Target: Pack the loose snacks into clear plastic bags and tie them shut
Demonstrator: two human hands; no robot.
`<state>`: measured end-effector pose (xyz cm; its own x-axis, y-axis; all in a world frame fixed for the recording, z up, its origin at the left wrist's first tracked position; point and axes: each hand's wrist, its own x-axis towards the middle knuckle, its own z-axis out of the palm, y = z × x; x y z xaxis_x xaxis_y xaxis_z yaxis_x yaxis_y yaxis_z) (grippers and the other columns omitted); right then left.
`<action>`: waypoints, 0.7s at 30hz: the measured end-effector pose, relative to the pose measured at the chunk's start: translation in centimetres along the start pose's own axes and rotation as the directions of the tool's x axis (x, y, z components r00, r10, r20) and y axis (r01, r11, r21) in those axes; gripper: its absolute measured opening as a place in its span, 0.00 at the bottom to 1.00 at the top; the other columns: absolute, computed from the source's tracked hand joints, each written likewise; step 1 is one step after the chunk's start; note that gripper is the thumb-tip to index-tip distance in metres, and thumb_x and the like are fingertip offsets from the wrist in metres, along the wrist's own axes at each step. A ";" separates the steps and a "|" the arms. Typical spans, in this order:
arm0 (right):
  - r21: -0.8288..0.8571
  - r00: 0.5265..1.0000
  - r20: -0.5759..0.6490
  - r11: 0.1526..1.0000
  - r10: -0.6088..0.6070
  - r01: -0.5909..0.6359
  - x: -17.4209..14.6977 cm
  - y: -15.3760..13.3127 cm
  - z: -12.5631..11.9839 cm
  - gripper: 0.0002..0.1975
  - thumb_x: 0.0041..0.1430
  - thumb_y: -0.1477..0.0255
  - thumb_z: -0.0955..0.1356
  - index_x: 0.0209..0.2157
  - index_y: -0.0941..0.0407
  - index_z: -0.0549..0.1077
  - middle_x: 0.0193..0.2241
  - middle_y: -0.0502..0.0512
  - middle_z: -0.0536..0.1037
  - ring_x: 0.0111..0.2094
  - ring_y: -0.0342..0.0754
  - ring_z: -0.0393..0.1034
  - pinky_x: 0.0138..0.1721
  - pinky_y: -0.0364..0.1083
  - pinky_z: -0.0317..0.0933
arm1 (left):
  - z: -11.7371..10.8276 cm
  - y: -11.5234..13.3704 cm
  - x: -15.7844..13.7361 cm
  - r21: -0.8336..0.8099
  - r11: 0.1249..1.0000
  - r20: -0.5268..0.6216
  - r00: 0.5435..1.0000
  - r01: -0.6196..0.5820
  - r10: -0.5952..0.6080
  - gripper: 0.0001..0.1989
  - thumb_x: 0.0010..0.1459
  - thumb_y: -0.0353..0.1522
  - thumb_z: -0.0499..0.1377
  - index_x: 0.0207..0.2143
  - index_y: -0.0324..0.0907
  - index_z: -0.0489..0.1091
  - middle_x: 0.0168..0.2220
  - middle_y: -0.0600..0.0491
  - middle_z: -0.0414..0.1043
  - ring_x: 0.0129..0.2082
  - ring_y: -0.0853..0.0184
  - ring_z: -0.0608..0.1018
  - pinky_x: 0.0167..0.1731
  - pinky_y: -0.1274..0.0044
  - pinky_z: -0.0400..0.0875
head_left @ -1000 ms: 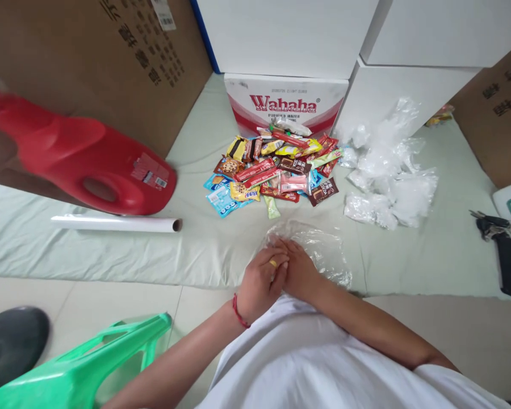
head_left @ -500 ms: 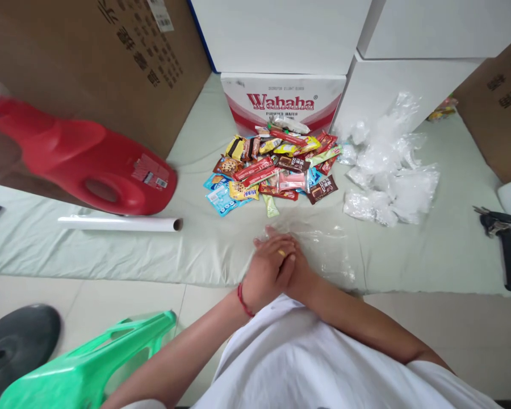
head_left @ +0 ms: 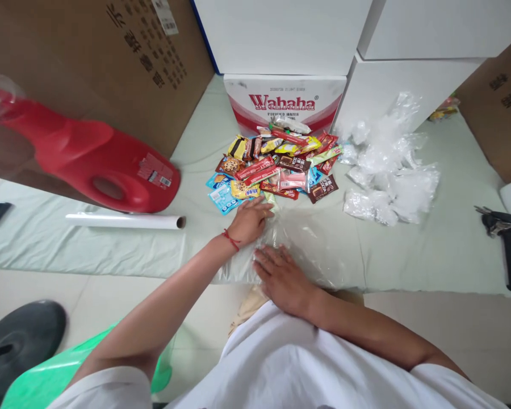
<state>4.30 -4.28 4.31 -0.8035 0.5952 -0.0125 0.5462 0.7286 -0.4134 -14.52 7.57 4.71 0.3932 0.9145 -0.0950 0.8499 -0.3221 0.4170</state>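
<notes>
A clear plastic bag (head_left: pixel 313 241) lies spread flat at the cloth's front edge. My right hand (head_left: pixel 283 278) rests palm down on its near part, fingers stretched out, with nothing held. My left hand (head_left: pixel 250 221), a red string on its wrist, is farther forward at the bag's far left side. Its fingers reach to a pale green wrapped snack (head_left: pixel 270 200) at the front of the snack pile and appear loosely extended. Behind it sit several wrapped snacks: a red-wrapped bar (head_left: pixel 255 169), a blue packet (head_left: pixel 223 199) and a brown packet (head_left: pixel 322 188).
Crumpled clear bags (head_left: pixel 392 176) lie right of the snacks. A Wahaba-style printed carton, marked Wahaha (head_left: pixel 283 91), stands behind. Leftward are a red bottle (head_left: pixel 76 139) and a white roll (head_left: pixel 123 221). Keys (head_left: pixel 496 218) lie far right; a green stool (head_left: pixel 63 363) stands below left.
My hands have come apart from lying one over the other. The left moved forward and left to the snack pile's front edge; the right moved slightly nearer to me, flat on the bag.
</notes>
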 end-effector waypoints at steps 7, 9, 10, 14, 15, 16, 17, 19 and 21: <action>-0.021 0.967 0.077 0.969 -0.242 0.244 0.8 -1.2 1.5 0.26 0.72 0.68 0.66 0.67 0.61 0.65 0.72 0.63 0.61 0.73 0.59 0.50 0.73 0.64 0.47 | -1.1 1.5 0.6 0.119 0.993 0.079 0.996 0.019 -0.028 0.14 0.61 0.27 0.55 0.39 0.44 0.81 0.59 0.47 0.77 0.62 0.48 0.71 0.62 0.50 0.60; -0.019 0.968 0.077 0.971 -0.237 0.240 1.3 -1.6 2.0 0.27 0.71 0.68 0.67 0.67 0.61 0.65 0.72 0.63 0.61 0.73 0.59 0.50 0.73 0.65 0.47 | -0.8 2.4 0.8 0.125 0.990 0.078 0.994 0.061 -0.071 0.11 0.60 0.29 0.57 0.37 0.42 0.80 0.58 0.43 0.77 0.58 0.46 0.72 0.60 0.49 0.61; -0.014 0.969 0.074 0.972 -0.234 0.236 1.5 -1.8 2.3 0.27 0.70 0.67 0.67 0.67 0.61 0.65 0.72 0.63 0.61 0.73 0.59 0.50 0.73 0.65 0.47 | -0.6 2.8 0.9 0.117 0.991 0.077 0.994 0.069 -0.078 0.10 0.59 0.29 0.58 0.36 0.41 0.80 0.58 0.42 0.77 0.57 0.45 0.72 0.59 0.49 0.62; 0.023 0.971 0.031 0.971 -0.239 0.238 1.7 -2.2 3.4 0.27 0.69 0.66 0.69 0.65 0.61 0.67 0.71 0.62 0.62 0.72 0.59 0.52 0.73 0.63 0.48 | -0.4 3.2 1.1 0.062 0.996 0.073 0.995 0.064 -0.069 0.13 0.59 0.34 0.59 0.43 0.41 0.79 0.61 0.40 0.73 0.58 0.45 0.73 0.57 0.50 0.67; 0.034 0.972 0.012 0.972 -0.234 0.233 1.6 -2.3 3.5 0.27 0.69 0.66 0.69 0.65 0.61 0.67 0.71 0.62 0.63 0.72 0.59 0.53 0.73 0.62 0.47 | -0.6 2.9 0.9 0.038 0.998 0.059 0.996 0.058 -0.060 0.15 0.60 0.34 0.58 0.47 0.41 0.78 0.63 0.41 0.72 0.60 0.47 0.73 0.59 0.52 0.67; 0.047 0.975 -0.007 0.973 -0.224 0.224 1.6 -2.3 3.6 0.26 0.69 0.66 0.68 0.65 0.61 0.67 0.71 0.62 0.63 0.72 0.59 0.53 0.73 0.60 0.47 | -0.9 2.6 0.5 -0.006 0.998 0.016 0.998 0.056 -0.056 0.17 0.61 0.34 0.57 0.51 0.42 0.77 0.64 0.43 0.70 0.62 0.50 0.72 0.60 0.55 0.68; 0.061 0.977 -0.023 0.975 -0.211 0.212 1.5 -2.2 3.5 0.26 0.69 0.66 0.68 0.65 0.61 0.67 0.70 0.62 0.64 0.72 0.58 0.53 0.74 0.59 0.46 | -1.1 2.1 -0.1 -0.058 0.997 -0.057 0.996 0.060 -0.064 0.19 0.61 0.33 0.56 0.53 0.43 0.75 0.64 0.44 0.69 0.63 0.53 0.71 0.61 0.58 0.68; 0.093 0.982 -0.042 0.978 -0.184 0.187 1.3 -2.1 3.3 0.27 0.69 0.66 0.69 0.64 0.61 0.67 0.70 0.63 0.63 0.73 0.57 0.52 0.74 0.56 0.46 | -1.4 1.4 -2.1 -0.232 0.970 -0.336 0.930 0.073 -0.150 0.19 0.60 0.31 0.55 0.53 0.43 0.74 0.63 0.44 0.68 0.63 0.56 0.71 0.61 0.61 0.70; 0.121 0.985 -0.050 0.978 -0.163 0.168 1.4 -1.8 3.2 0.27 0.68 0.66 0.70 0.64 0.62 0.67 0.71 0.64 0.62 0.73 0.57 0.52 0.74 0.55 0.47 | -1.2 1.4 -4.8 -0.309 0.945 -0.593 0.756 0.104 -0.277 0.19 0.60 0.32 0.57 0.54 0.44 0.72 0.64 0.43 0.65 0.64 0.55 0.70 0.58 0.61 0.72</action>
<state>1.47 -5.86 2.16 -0.8689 0.4847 0.1003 0.3709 0.7718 -0.5166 -15.61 2.96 6.83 -0.1462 0.9257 0.3488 0.7359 -0.1339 0.6638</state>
